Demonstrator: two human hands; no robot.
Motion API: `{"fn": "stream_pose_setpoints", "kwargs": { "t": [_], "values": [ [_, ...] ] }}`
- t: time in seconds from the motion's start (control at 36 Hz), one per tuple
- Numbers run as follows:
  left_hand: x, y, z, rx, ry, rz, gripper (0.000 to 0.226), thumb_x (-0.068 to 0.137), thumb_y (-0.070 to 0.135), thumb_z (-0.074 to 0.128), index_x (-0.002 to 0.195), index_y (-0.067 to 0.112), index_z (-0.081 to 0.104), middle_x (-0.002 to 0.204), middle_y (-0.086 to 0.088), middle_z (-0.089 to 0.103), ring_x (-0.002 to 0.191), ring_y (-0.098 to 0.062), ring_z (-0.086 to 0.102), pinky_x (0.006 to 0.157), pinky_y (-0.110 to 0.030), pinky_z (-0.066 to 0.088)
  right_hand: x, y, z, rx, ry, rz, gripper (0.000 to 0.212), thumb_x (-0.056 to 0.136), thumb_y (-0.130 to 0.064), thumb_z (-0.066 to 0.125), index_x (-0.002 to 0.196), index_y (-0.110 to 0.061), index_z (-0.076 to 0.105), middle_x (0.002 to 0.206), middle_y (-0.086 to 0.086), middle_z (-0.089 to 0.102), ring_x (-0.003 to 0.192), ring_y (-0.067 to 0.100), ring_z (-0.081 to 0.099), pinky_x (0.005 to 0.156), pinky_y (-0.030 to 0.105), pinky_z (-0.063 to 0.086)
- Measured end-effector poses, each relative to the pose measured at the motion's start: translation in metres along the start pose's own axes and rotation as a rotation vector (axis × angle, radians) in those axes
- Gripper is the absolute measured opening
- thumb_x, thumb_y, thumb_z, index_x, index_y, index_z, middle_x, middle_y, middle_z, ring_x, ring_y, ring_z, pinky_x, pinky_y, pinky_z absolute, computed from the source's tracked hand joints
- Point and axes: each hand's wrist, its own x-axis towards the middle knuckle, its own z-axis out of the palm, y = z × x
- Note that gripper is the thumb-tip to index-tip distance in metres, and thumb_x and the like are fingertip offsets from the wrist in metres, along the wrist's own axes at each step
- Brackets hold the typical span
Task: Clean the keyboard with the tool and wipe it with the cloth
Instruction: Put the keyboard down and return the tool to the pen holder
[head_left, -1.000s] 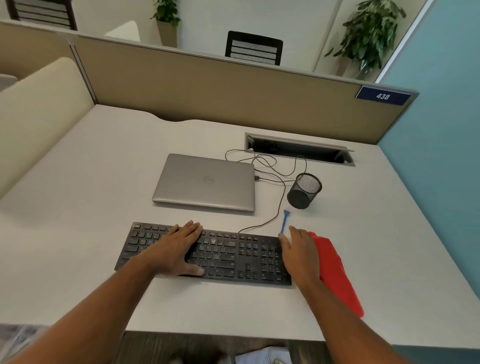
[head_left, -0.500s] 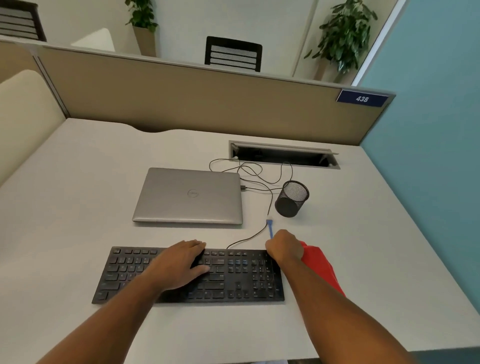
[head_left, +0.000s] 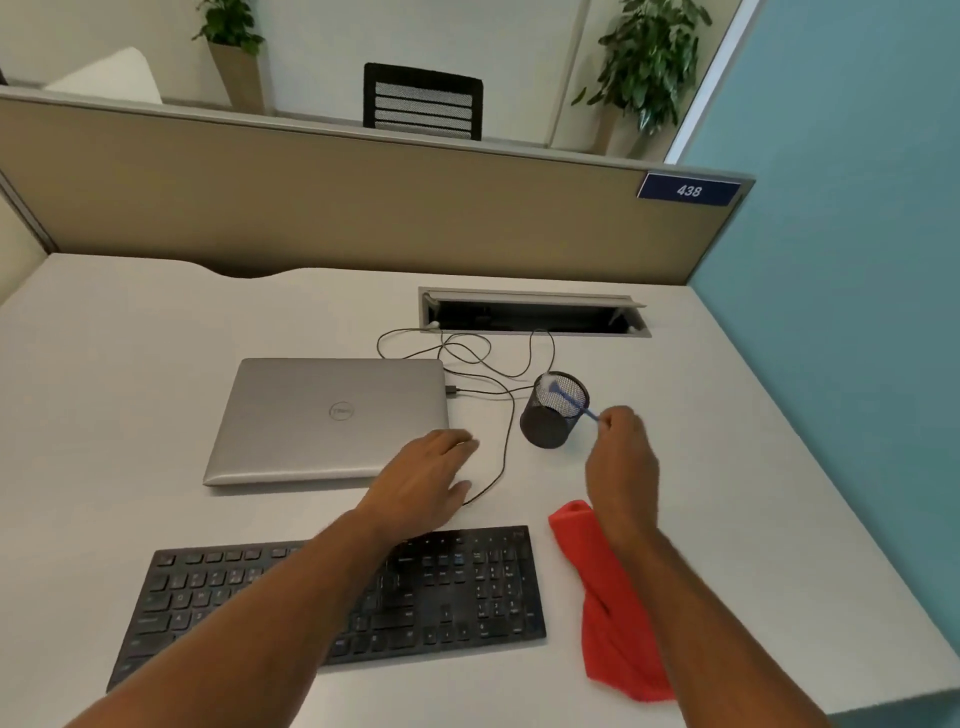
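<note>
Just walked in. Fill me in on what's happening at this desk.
A person is at a desk cleaning a keyboard. The right hand pinches a thin blue cleaning tool whose tip sits at the mouth of the black mesh cup. The left hand hovers open near the closed laptop, holding nothing. The red cloth lies untouched right of the keyboard.
</note>
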Motion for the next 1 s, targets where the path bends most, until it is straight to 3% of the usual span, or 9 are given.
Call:
{"fn": "stream_pose_setpoints", "kwargs": {
  "t": [0.08,0.22,0.42,0.58,0.81,0.89,1.0],
  "values": [
    [0.029,0.013,0.004,0.017,-0.009,0.069,0.068,0.1,0.034,0.064,0.16,0.018,0.036,0.164,-0.003,0.038,0.15,-0.023,0.036,0.122,-0.037,0.03,0.027,0.01,-0.007,-0.022,0.12,-0.111,0.019,0.096,0.005,0.056,0.111,-0.005,0.063,0.106,0.014,0.061,0.083,0.034,0.064,0.067,0.034,0.046],
    [0.069,0.035,0.008,0.064,-0.047,0.156,0.08,0.098,0.034,0.064,0.164,0.016,0.022,0.171,-0.005,0.021,0.156,-0.023,0.021,0.127,-0.04,0.021,0.056,0.013,-0.006,-0.086,0.088,-0.234,0.027,0.087,0.009,0.068,0.112,-0.001,0.07,0.102,0.017,0.069,0.087,0.035,0.069,0.073,0.037,0.057],
    [0.1,0.049,0.016,0.167,-0.182,0.148,0.089,0.101,0.032,0.061,0.167,0.017,0.002,0.175,-0.004,-0.003,0.16,-0.022,-0.007,0.128,-0.046,-0.002,0.062,0.002,0.013,-0.266,-0.11,-0.323,0.035,0.079,-0.014,0.086,0.109,-0.007,0.071,0.098,0.014,0.074,0.083,0.028,0.068,0.064,0.033,0.057],
    [0.111,0.047,0.025,0.225,-0.289,0.123,0.087,0.103,0.033,0.058,0.166,0.016,0.001,0.175,-0.005,-0.001,0.16,-0.024,-0.01,0.127,-0.049,-0.005,0.068,-0.002,0.021,-0.423,-0.187,-0.364,0.035,0.08,-0.016,0.085,0.112,-0.007,0.073,0.097,0.013,0.076,0.082,0.027,0.069,0.068,0.034,0.059],
    [0.111,0.044,0.026,0.159,-0.283,0.128,0.087,0.103,0.027,0.058,0.167,0.016,0.001,0.175,-0.004,-0.004,0.16,-0.023,-0.009,0.128,-0.044,-0.004,0.077,-0.006,0.022,-0.43,-0.184,-0.329,0.036,0.086,-0.02,0.08,0.119,-0.009,0.071,0.109,0.013,0.073,0.093,0.027,0.069,0.079,0.034,0.058],
    [0.11,0.044,0.028,0.131,-0.275,0.119,0.088,0.103,0.027,0.059,0.166,0.016,-0.001,0.174,-0.004,-0.005,0.16,-0.023,-0.01,0.126,-0.04,-0.007,0.078,-0.009,0.027,-0.434,-0.207,-0.352,0.039,0.093,-0.027,0.072,0.128,-0.011,0.066,0.121,0.01,0.07,0.106,0.025,0.066,0.09,0.032,0.055],
    [0.109,0.043,0.029,0.127,-0.265,0.132,0.088,0.104,0.029,0.057,0.166,0.016,-0.004,0.174,-0.003,-0.009,0.16,-0.021,-0.012,0.121,-0.036,-0.013,0.076,-0.013,0.034,-0.443,-0.233,-0.368,0.038,0.096,-0.029,0.069,0.129,-0.01,0.066,0.123,0.01,0.07,0.109,0.025,0.064,0.092,0.033,0.053]
  ]
}}
